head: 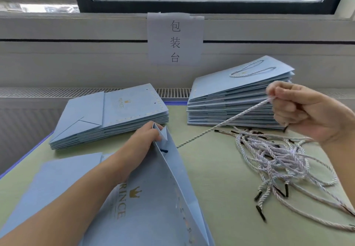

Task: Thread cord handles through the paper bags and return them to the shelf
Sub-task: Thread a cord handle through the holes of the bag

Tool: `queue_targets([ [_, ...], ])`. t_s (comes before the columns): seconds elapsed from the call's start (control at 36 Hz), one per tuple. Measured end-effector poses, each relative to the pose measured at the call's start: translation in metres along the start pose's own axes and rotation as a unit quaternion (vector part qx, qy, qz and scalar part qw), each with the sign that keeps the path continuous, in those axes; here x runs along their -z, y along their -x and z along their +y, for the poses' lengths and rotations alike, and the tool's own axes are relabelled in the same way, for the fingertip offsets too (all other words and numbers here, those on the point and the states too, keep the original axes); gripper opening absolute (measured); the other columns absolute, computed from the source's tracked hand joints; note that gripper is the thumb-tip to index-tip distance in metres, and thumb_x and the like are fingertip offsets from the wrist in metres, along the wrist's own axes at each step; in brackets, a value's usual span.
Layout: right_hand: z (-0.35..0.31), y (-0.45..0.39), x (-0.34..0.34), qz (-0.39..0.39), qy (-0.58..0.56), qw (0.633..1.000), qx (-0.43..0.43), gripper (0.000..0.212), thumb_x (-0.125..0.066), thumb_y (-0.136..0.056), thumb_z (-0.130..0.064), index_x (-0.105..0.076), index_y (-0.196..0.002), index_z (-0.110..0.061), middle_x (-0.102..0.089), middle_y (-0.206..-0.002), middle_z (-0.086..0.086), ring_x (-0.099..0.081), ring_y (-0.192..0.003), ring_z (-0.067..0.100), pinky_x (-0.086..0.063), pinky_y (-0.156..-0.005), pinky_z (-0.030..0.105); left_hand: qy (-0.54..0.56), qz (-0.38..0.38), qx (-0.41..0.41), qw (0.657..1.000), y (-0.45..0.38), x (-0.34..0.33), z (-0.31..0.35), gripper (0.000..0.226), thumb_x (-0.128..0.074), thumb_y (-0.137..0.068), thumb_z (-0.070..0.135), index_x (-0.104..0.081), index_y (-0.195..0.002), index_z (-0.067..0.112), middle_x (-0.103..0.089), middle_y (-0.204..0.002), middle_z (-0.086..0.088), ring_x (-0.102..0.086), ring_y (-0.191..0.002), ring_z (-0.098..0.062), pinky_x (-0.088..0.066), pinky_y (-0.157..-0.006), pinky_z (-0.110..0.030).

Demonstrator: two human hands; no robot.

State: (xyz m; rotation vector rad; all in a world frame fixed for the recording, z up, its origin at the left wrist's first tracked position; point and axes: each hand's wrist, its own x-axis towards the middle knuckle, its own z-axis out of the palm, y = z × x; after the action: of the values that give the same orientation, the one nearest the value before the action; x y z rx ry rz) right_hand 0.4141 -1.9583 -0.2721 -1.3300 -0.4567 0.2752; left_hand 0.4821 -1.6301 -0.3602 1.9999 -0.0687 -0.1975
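Note:
A light blue paper bag (153, 197) with a gold crown print lies open in front of me on the green table. My left hand (142, 140) reaches inside its mouth and pinches the folded top edge. A black cord tip (164, 151) pokes through a hole near that edge. A white twisted cord (226, 123) stretches taut from the bag up to my right hand (299, 111), which grips its end in a fist above the table. A tangle of loose cords (276, 159) with black tips lies under my right hand.
A stack of flat bags without handles (115, 115) lies at the back left. A taller stack with a cord handle on top (236, 96) sits at the back right. A paper sign (175, 40) hangs on the wall below the window.

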Motion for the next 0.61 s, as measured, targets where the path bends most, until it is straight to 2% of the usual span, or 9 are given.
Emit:
queue_targets([
  [0.06, 0.003, -0.002, 0.009, 0.002, -0.071, 0.997, 0.018, 0.024, -0.082, -0.066, -0.026, -0.071, -0.084, -0.015, -0.051, -0.049, -0.007, -0.030, -0.034, 0.001, -0.032, -0.037, 0.012, -0.009, -0.026, -0.006, 1.000, 0.000, 0.002, 0.000, 0.032, -0.037, -0.044, 0.011, -0.056, -0.070, 0.009, -0.052, -0.051, 0.001, -0.048, -0.044, -0.009, -0.034, -0.039, -0.015],
  [0.11, 0.003, -0.002, 0.012, -0.035, -0.181, 0.983, 0.001, 0.021, -0.055, -0.094, -0.018, -0.066, -0.105, -0.003, -0.064, -0.070, 0.007, -0.056, -0.051, 0.012, -0.041, -0.052, 0.019, -0.018, -0.048, -0.004, 0.999, -0.001, 0.005, 0.000, 0.032, -0.036, -0.044, 0.010, -0.055, -0.069, 0.005, -0.051, -0.043, 0.004, -0.046, -0.036, -0.008, -0.032, -0.034, -0.014],
  [0.17, 0.003, 0.012, 0.022, 0.095, -0.200, 0.975, 0.033, 0.035, -0.032, -0.104, -0.016, -0.056, -0.117, 0.005, -0.065, -0.093, 0.021, -0.064, -0.075, 0.028, -0.045, -0.067, 0.028, -0.016, -0.068, -0.003, 0.998, 0.002, 0.008, 0.000, 0.031, -0.038, -0.042, 0.009, -0.053, -0.069, 0.003, -0.050, -0.040, 0.004, -0.047, -0.032, -0.008, -0.032, -0.033, -0.014],
  [0.22, -0.001, 0.011, 0.026, 0.088, -0.246, 0.962, 0.080, 0.023, -0.055, -0.095, -0.012, -0.062, -0.113, 0.001, -0.067, -0.095, 0.014, -0.065, -0.074, 0.020, -0.050, -0.067, 0.023, -0.005, -0.075, -0.006, 0.997, 0.008, 0.008, 0.002, 0.039, -0.046, -0.033, 0.014, -0.055, -0.070, 0.003, -0.052, -0.045, -0.001, -0.049, -0.033, -0.008, -0.033, -0.036, -0.015],
  [0.28, 0.003, 0.000, 0.026, 0.067, -0.301, 0.943, 0.124, 0.037, -0.082, -0.066, -0.006, -0.070, -0.102, -0.006, -0.071, -0.094, 0.001, -0.066, -0.070, 0.004, -0.050, -0.060, 0.012, 0.023, -0.077, -0.007, 0.997, 0.016, 0.007, 0.003, 0.048, -0.050, -0.030, 0.021, -0.057, -0.074, 0.003, -0.055, -0.053, -0.006, -0.051, -0.038, -0.012, -0.036, -0.041, -0.018],
  [0.36, -0.003, -0.002, 0.016, 0.165, -0.202, 0.951, 0.166, 0.034, -0.085, -0.054, -0.018, -0.076, -0.087, -0.016, -0.073, -0.090, -0.007, -0.066, -0.074, -0.001, -0.048, -0.058, 0.007, 0.072, -0.072, 0.011, 0.995, 0.035, 0.003, 0.007, 0.034, -0.044, -0.047, 0.019, -0.057, -0.077, 0.010, -0.054, -0.058, -0.007, -0.048, -0.038, -0.012, -0.037, -0.040, -0.015],
  [0.47, -0.014, -0.011, -0.007, 0.239, 0.003, 0.955, 0.175, 0.014, -0.074, -0.065, -0.030, -0.074, -0.073, -0.019, -0.063, -0.061, -0.008, -0.051, -0.049, 0.001, -0.037, -0.042, 0.008, 0.106, -0.074, -0.008, 0.992, 0.049, 0.002, 0.011, 0.033, -0.043, -0.049, 0.020, -0.058, -0.078, 0.013, -0.053, -0.061, -0.005, -0.048, -0.042, -0.014, -0.038, -0.047, -0.018],
  [0.56, -0.011, -0.013, -0.039, 0.192, 0.158, 0.959, 0.135, 0.016, -0.072, -0.059, -0.034, -0.077, -0.069, -0.023, -0.069, -0.072, -0.009, -0.057, -0.064, 0.002, -0.045, -0.052, 0.011, 0.149, -0.054, 0.014, 0.987, 0.057, 0.003, 0.017, 0.032, -0.046, -0.049, 0.020, -0.060, -0.077, 0.020, -0.057, -0.073, -0.008, -0.052, -0.066, -0.025, -0.042, -0.070, -0.033],
  [0.61, 0.001, -0.014, -0.058, 0.127, 0.232, 0.961, 0.082, 0.014, -0.069, -0.060, -0.031, -0.077, -0.068, -0.024, -0.072, -0.080, -0.008, -0.063, -0.077, 0.002, -0.048, -0.066, 0.011, 0.165, -0.047, 0.010, 0.985, 0.059, 0.004, 0.019, 0.033, -0.047, -0.047, 0.018, -0.060, -0.078, 0.019, -0.055, -0.076, -0.010, -0.050, -0.069, -0.026, -0.041, -0.069, -0.034],
])
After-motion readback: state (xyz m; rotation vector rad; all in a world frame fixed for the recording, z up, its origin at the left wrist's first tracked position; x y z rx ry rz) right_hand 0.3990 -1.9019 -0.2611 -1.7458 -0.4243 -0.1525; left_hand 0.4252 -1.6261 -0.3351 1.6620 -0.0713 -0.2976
